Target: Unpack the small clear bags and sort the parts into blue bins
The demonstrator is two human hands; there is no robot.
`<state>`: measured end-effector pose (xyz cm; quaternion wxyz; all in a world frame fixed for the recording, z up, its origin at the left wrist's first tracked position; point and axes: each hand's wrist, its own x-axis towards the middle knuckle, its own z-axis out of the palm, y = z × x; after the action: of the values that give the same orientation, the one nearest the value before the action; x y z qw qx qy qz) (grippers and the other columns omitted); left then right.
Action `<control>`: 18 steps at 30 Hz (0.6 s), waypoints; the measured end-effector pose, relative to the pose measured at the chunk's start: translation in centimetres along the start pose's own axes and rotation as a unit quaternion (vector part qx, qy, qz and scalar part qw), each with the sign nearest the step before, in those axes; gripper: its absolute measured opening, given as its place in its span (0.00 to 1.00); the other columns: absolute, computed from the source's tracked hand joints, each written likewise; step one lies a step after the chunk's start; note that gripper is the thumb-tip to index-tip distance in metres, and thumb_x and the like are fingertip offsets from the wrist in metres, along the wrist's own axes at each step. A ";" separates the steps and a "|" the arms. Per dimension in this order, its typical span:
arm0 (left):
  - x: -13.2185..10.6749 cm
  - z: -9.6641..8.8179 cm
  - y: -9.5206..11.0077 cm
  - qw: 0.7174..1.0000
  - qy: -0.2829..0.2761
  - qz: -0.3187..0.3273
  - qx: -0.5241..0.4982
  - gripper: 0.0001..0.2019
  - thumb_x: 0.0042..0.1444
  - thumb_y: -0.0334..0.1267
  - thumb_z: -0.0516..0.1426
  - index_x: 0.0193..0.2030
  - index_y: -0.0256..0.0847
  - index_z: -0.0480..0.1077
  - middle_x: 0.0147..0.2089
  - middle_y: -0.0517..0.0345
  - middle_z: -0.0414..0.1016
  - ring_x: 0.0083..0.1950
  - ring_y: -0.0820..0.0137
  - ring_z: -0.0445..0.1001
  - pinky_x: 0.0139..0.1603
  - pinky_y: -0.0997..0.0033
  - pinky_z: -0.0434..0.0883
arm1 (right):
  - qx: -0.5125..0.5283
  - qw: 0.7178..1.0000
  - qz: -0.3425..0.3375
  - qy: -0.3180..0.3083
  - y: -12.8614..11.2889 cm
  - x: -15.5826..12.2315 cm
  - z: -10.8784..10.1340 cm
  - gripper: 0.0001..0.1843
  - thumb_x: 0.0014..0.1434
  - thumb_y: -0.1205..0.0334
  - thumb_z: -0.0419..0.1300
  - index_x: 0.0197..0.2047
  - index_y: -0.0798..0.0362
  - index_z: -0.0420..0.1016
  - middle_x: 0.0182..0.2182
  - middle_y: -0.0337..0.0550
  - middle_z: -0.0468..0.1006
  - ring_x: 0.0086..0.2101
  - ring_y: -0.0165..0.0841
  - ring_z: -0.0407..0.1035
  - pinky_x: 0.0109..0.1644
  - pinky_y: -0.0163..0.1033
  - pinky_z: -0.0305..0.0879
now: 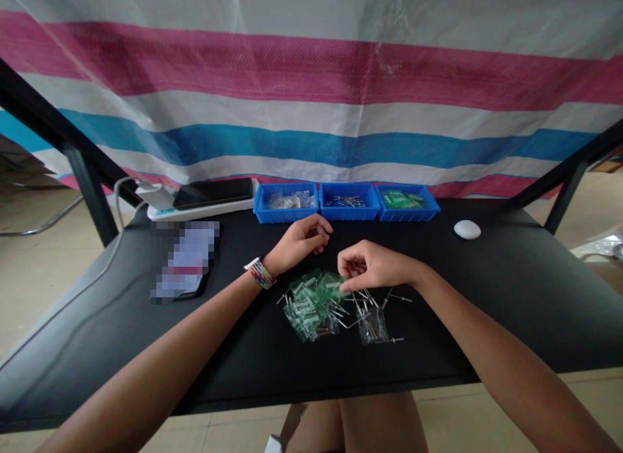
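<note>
My left hand (302,240) hovers just in front of the blue bins with its fingers curled in. Whatever lies between those fingertips, if anything, is hidden. Over the upper right of a mixed pile, my right hand (377,266) is bent down with closed fingers; its thumb tip meets the edge of the green plastic packets (311,304). I cannot see what it pinches. Silver pop rivets (389,299) lie scattered among the packets. A clear packet (372,326) with brownish pieces inside rests at the pile's right side.
Three blue bins stand in a row: the left bin (287,215) has clear packets, the middle bin (349,213) rivets, the right bin (409,215) green packets. A phone (187,261), a power strip (207,210) with another phone (214,193), and a white mouse (467,230) are on the black table.
</note>
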<state>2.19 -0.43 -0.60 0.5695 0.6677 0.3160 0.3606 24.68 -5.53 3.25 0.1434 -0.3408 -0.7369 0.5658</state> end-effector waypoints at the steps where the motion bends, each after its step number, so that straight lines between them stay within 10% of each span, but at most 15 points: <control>1: 0.0 0.0 0.0 1.000 0.000 -0.001 -0.002 0.09 0.57 0.34 0.61 0.45 0.37 0.72 0.32 0.62 0.74 0.28 0.76 0.72 0.31 0.76 0.72 | 0.021 1.000 -0.012 -0.005 -0.1 -0.1 -0.2 0.18 0.56 0.54 0.75 0.29 0.54 0.72 0.23 0.31 0.67 0.25 0.26 0.59 0.30 0.34 0.54; 10: 0.1 -0.3 0.1 0.999 -0.004 -0.027 -0.042 0.29 0.69 0.60 0.51 0.32 0.36 0.75 0.29 0.52 0.76 0.29 0.70 0.74 0.32 0.71 0.72 | 0.208 0.955 -0.068 0.202 1.8 0.8 -0.6 0.16 0.61 0.52 0.72 0.37 0.50 0.70 0.28 0.33 0.72 0.24 0.26 0.65 0.27 0.33 0.59; 18: 0.0 0.0 0.3 1.000 -0.015 -0.007 0.023 0.12 0.59 0.44 0.66 0.33 0.38 0.71 0.29 0.61 0.74 0.29 0.73 0.73 0.32 0.74 0.70 | 0.197 0.935 -0.027 0.294 3.6 2.1 -0.8 0.21 0.57 0.49 0.71 0.48 0.50 0.74 0.31 0.35 0.77 0.22 0.29 0.72 0.25 0.35 0.66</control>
<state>2.13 -0.49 -0.28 0.5615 0.6835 0.3204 0.3389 24.88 -3.08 -0.20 0.4330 -0.4371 -0.5443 0.5703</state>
